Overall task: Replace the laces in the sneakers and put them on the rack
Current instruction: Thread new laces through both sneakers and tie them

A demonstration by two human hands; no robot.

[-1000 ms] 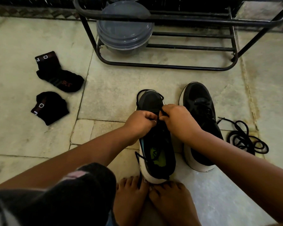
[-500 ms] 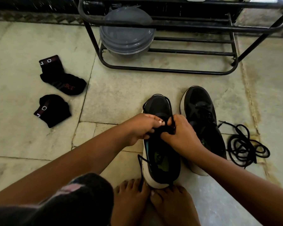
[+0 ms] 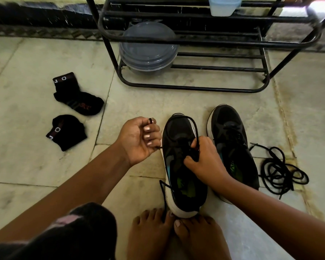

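I'm sitting on the floor with the near sneaker [image 3: 182,166] standing against my toes. My left hand [image 3: 137,137] is pinching the black lace [image 3: 194,126] and holding it out sideways, while my right hand [image 3: 204,160] is gripping the laces at the tongue. The other sneaker [image 3: 231,132] is waiting just beside it, below the rack [image 3: 195,42].

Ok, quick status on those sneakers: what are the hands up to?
Left hand pulling lace out sideways. Right hand gripping near sneaker at the eyelets. Spare lace coiled on floor; rack ahead, no shoes on it.
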